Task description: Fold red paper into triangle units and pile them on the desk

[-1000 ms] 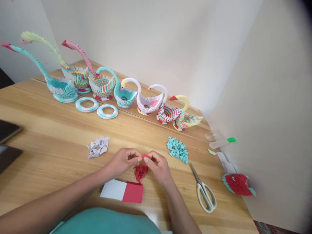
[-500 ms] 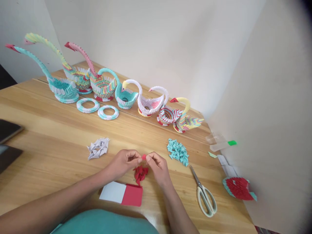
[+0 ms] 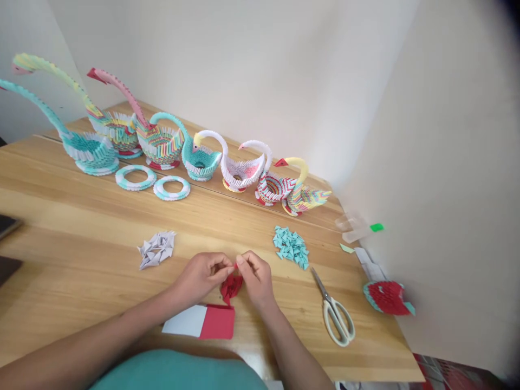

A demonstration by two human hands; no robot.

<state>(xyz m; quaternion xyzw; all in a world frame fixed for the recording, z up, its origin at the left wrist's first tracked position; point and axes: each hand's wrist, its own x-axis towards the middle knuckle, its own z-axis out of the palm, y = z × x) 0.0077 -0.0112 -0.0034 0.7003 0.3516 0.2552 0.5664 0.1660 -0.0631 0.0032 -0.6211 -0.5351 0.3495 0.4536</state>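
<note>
My left hand (image 3: 202, 274) and my right hand (image 3: 255, 277) meet fingertip to fingertip over a small heap of red folded paper pieces (image 3: 231, 285) on the wooden table (image 3: 81, 233). Both pinch a small red paper piece between them; it is mostly hidden by the fingers. Just below the heap lies a stack of red and white paper sheets (image 3: 201, 322).
A heap of white folded pieces (image 3: 156, 249) lies to the left, a teal heap (image 3: 291, 246) to the right. Scissors (image 3: 333, 308) and a red-teal paper model (image 3: 387, 297) lie right. A row of paper swans (image 3: 195, 157) and two rings (image 3: 153, 182) stand at the back.
My hands have lowered onto the red heap, and the small red piece is now hidden between the fingertips. The view has shifted slightly.
</note>
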